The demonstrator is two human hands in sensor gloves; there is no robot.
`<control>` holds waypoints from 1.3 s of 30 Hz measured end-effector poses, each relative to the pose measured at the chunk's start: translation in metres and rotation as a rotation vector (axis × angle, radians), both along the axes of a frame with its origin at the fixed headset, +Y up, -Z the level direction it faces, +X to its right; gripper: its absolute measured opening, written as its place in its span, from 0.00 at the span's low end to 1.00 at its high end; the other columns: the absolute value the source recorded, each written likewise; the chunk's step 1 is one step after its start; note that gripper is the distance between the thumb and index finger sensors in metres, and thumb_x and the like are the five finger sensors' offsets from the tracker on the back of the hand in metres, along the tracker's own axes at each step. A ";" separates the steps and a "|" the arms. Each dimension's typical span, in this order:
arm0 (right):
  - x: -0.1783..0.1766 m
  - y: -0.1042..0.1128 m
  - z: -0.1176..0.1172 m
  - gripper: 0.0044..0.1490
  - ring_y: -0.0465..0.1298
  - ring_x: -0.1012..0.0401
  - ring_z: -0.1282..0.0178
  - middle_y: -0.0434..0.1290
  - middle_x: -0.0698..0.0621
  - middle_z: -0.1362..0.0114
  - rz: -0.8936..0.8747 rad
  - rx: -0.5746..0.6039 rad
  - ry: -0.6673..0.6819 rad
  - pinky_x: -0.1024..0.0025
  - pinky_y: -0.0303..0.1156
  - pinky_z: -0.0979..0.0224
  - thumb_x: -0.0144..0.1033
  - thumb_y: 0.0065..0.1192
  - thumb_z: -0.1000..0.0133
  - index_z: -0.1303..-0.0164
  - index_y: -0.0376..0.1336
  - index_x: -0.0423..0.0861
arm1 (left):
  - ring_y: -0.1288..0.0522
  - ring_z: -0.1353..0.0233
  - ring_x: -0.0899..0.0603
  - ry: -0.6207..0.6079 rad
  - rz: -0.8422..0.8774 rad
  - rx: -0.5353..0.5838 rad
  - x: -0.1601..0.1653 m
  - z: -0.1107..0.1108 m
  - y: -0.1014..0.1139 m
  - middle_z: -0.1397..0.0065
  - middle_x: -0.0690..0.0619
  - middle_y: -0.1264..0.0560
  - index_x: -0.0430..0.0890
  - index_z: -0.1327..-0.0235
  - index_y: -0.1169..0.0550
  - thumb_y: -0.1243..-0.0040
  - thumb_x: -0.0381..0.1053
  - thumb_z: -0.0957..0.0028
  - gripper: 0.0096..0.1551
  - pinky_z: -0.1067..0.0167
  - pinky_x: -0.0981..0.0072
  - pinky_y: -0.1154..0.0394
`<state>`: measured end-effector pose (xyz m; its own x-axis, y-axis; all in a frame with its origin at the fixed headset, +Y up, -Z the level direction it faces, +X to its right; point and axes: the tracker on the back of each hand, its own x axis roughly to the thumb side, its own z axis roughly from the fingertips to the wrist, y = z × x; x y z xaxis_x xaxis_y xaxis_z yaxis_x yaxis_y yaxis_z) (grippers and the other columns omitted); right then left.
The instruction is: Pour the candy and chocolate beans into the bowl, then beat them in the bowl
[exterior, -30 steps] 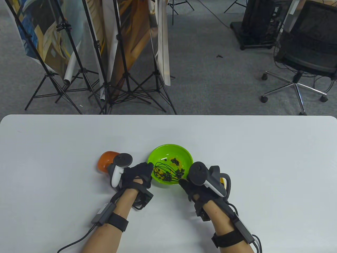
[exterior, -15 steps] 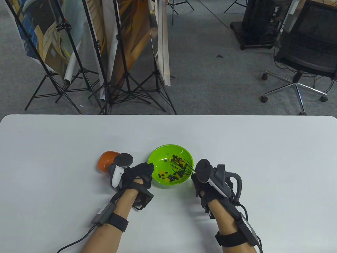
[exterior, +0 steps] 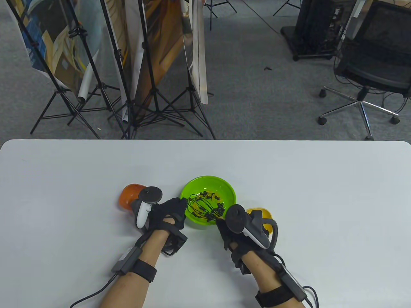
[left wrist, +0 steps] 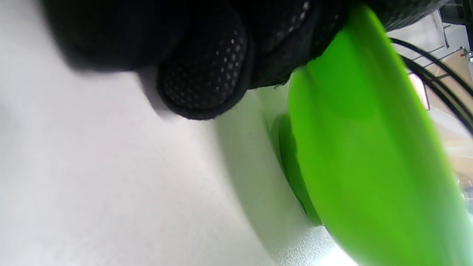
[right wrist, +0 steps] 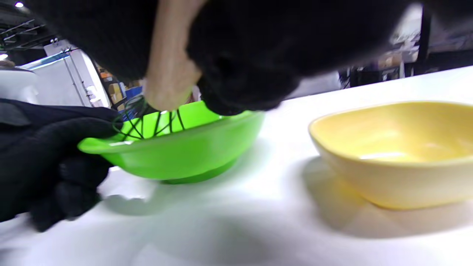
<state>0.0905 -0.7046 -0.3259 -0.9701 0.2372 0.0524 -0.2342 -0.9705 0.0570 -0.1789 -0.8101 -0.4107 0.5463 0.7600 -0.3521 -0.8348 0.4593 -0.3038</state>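
A green bowl [exterior: 221,186] stands on the white table, with dark chocolate beans [exterior: 219,210] and orange candy [exterior: 210,194] inside. My left hand [exterior: 170,211] pinches its left rim, and that rim [left wrist: 354,111] shows under the gloved fingers [left wrist: 207,74] in the left wrist view. A black wire whisk [exterior: 200,208] with a pale wooden handle [right wrist: 168,66] reaches into the bowl [right wrist: 177,151]. My right hand [exterior: 229,232] grips that handle at the bowl's near right side.
An orange bowl [exterior: 130,195] sits left of my left hand, partly behind its tracker. A yellow bowl [exterior: 263,216] with nothing in it [right wrist: 399,155] lies right of the green one. Beyond the table's far edge are tripods and an office chair [exterior: 369,70].
My right hand swung the whisk to the bowl's right side and has come back left and nearer, uncovering the yellow bowl. The beans have shifted. My left hand has stayed on the rim.
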 end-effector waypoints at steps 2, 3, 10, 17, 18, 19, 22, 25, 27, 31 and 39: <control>0.006 0.011 0.001 0.36 0.80 0.56 0.85 0.84 0.43 0.66 0.028 -0.035 0.002 0.56 0.80 0.80 0.58 0.68 0.46 0.47 0.77 0.38 | 0.13 0.62 0.52 0.000 -0.002 0.000 0.000 0.000 0.000 0.65 0.62 0.16 0.51 0.61 0.20 0.48 0.69 0.50 0.24 0.66 0.68 0.15; 0.010 0.016 0.001 0.36 0.80 0.56 0.84 0.84 0.43 0.66 0.046 -0.029 -0.005 0.56 0.80 0.80 0.58 0.69 0.47 0.47 0.77 0.39 | 0.13 0.62 0.52 -0.012 -0.007 0.001 0.002 0.000 0.000 0.65 0.62 0.16 0.51 0.61 0.20 0.48 0.69 0.50 0.24 0.66 0.68 0.15; 0.027 0.026 -0.001 0.35 0.80 0.54 0.83 0.84 0.43 0.65 0.121 0.016 -0.109 0.55 0.80 0.78 0.57 0.72 0.49 0.47 0.78 0.39 | 0.13 0.62 0.52 -0.022 -0.020 0.005 0.004 0.000 0.000 0.65 0.62 0.16 0.52 0.61 0.20 0.48 0.69 0.50 0.24 0.66 0.68 0.15; 0.028 -0.003 -0.010 0.38 0.79 0.58 0.84 0.83 0.45 0.65 0.139 0.057 -0.188 0.59 0.81 0.80 0.58 0.61 0.45 0.46 0.75 0.37 | 0.13 0.63 0.52 -0.028 -0.020 0.007 0.005 -0.001 0.000 0.66 0.62 0.16 0.51 0.62 0.20 0.47 0.69 0.51 0.23 0.66 0.68 0.15; 0.027 -0.010 -0.011 0.38 0.79 0.59 0.84 0.83 0.45 0.65 0.108 0.051 -0.187 0.59 0.81 0.80 0.58 0.59 0.45 0.45 0.74 0.37 | 0.13 0.63 0.52 -0.030 -0.017 0.005 0.005 -0.001 0.000 0.66 0.62 0.16 0.51 0.62 0.20 0.47 0.69 0.51 0.23 0.66 0.68 0.15; 0.025 -0.013 -0.012 0.38 0.79 0.59 0.84 0.83 0.46 0.66 0.095 0.059 -0.183 0.59 0.81 0.81 0.58 0.58 0.45 0.46 0.74 0.37 | 0.13 0.63 0.52 -0.030 -0.014 0.004 0.005 -0.001 0.000 0.66 0.62 0.16 0.51 0.62 0.20 0.47 0.69 0.51 0.23 0.66 0.68 0.15; 0.021 -0.021 -0.012 0.38 0.79 0.59 0.85 0.83 0.46 0.66 0.010 0.063 -0.151 0.60 0.81 0.82 0.57 0.56 0.45 0.45 0.74 0.36 | 0.13 0.63 0.52 -0.030 -0.014 0.003 0.005 -0.001 0.000 0.66 0.62 0.16 0.51 0.62 0.20 0.47 0.69 0.51 0.23 0.66 0.68 0.15; 0.015 -0.025 -0.011 0.37 0.79 0.59 0.84 0.83 0.45 0.65 -0.119 -0.002 -0.113 0.59 0.80 0.82 0.54 0.55 0.44 0.42 0.72 0.36 | 0.13 0.63 0.52 -0.029 -0.019 0.003 0.005 -0.001 0.000 0.66 0.63 0.16 0.52 0.62 0.20 0.47 0.70 0.51 0.23 0.66 0.68 0.15; 0.010 -0.021 -0.010 0.36 0.79 0.58 0.84 0.83 0.44 0.65 -0.172 -0.061 -0.069 0.58 0.80 0.81 0.54 0.57 0.45 0.42 0.73 0.38 | 0.13 0.63 0.52 -0.027 -0.019 0.001 0.005 -0.001 0.000 0.66 0.63 0.16 0.53 0.61 0.21 0.48 0.70 0.51 0.23 0.66 0.68 0.15; 0.015 -0.001 -0.007 0.36 0.79 0.57 0.84 0.83 0.44 0.65 -0.091 -0.096 -0.039 0.57 0.80 0.80 0.55 0.62 0.45 0.43 0.75 0.39 | 0.13 0.63 0.52 -0.026 -0.016 0.001 0.005 0.000 0.000 0.66 0.63 0.16 0.52 0.62 0.21 0.48 0.70 0.51 0.23 0.66 0.68 0.15; 0.044 0.017 -0.008 0.35 0.79 0.55 0.83 0.83 0.43 0.65 -0.024 -0.100 -0.142 0.55 0.80 0.78 0.54 0.65 0.45 0.45 0.76 0.37 | 0.13 0.63 0.52 -0.025 -0.023 0.001 0.006 0.000 0.000 0.66 0.63 0.16 0.52 0.62 0.20 0.48 0.70 0.51 0.24 0.66 0.68 0.15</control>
